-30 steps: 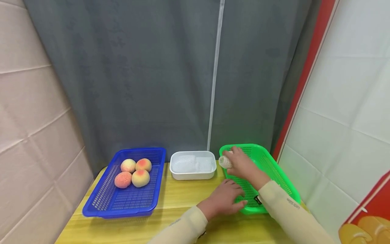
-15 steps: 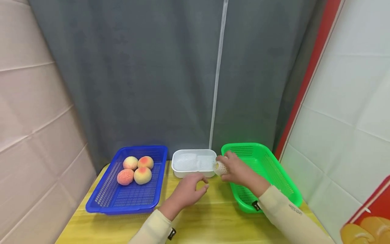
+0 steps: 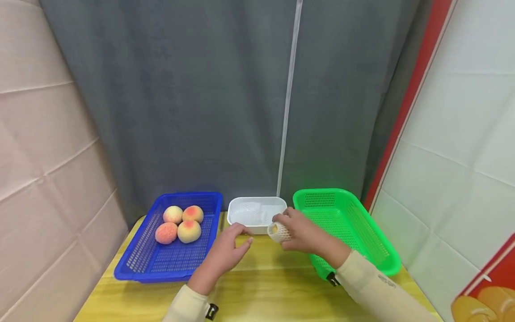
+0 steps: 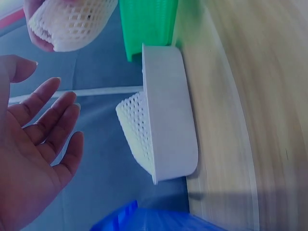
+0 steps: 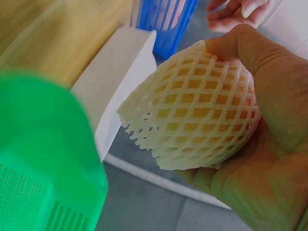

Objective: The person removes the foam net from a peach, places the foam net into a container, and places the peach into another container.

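Note:
My right hand (image 3: 304, 233) grips a peach in a white foam net (image 3: 280, 231), in front of the white tray's right end. In the right wrist view, yellow and red skin shows through the mesh of the wrapped peach (image 5: 199, 106), the thumb on one side and fingers on the other. My left hand (image 3: 225, 249) hovers left of it, relaxed and holding nothing. The left wrist view shows the palm and loosely bent fingers of my left hand (image 4: 36, 139) apart from the wrapped peach. Inside the white tray (image 4: 171, 115), an unfilled foam net (image 4: 136, 126) sticks up over the rim.
On the left, a blue basket (image 3: 161, 266) holds several peaches (image 3: 189, 231). A green basket (image 3: 362, 230) stands on the right, partly behind my right forearm. All stand on a wooden table (image 3: 257, 286) before a grey curtain (image 3: 193, 103), with pale walls at both sides.
My right hand has carried the wrapped peach leftward out of the green basket. My left hand has moved left, away from the green basket's near edge.

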The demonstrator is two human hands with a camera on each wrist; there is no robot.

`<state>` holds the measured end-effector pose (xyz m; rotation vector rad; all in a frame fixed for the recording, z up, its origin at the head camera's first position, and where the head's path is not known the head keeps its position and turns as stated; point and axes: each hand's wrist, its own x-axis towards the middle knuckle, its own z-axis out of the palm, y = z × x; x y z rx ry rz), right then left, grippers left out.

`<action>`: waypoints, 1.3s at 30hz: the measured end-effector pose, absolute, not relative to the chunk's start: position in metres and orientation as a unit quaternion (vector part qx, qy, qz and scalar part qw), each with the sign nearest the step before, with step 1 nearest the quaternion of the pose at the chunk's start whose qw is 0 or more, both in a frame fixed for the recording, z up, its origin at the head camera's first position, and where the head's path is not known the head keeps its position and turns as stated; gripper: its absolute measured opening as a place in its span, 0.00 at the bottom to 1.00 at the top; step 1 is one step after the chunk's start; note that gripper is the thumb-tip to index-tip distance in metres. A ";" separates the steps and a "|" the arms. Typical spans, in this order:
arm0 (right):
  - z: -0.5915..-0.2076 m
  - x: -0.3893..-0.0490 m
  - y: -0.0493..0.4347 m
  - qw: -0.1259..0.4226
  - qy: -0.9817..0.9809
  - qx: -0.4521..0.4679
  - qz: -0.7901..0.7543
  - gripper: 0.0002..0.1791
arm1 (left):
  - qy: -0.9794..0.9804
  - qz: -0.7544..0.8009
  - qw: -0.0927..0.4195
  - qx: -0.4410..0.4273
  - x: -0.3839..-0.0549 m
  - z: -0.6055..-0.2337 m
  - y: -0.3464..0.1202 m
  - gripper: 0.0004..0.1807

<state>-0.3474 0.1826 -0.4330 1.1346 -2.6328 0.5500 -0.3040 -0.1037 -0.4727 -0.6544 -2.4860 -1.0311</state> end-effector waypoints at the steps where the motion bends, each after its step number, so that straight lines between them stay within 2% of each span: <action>1: -0.433 -0.345 0.180 0.108 -0.896 0.389 0.186 0.35 | -0.883 -0.367 0.187 -0.225 -0.304 -0.472 -0.106 0.06; 9: -0.428 -0.332 0.158 0.102 -0.889 0.409 0.179 0.36 | -0.889 -0.369 0.189 -0.195 -0.305 -0.465 -0.118 0.06; 21: -0.436 -0.326 0.138 0.096 -0.890 0.415 0.159 0.35 | -0.883 -0.381 0.193 -0.197 -0.305 -0.463 -0.118 0.05; 30: -0.465 -0.329 0.130 0.087 -0.898 0.406 0.146 0.38 | -0.885 -0.368 0.197 -0.208 -0.308 -0.466 -0.115 0.06; 39: -0.490 -0.330 0.115 0.076 -0.905 0.400 0.122 0.35 | -0.885 -0.368 0.196 -0.208 -0.309 -0.468 -0.109 0.06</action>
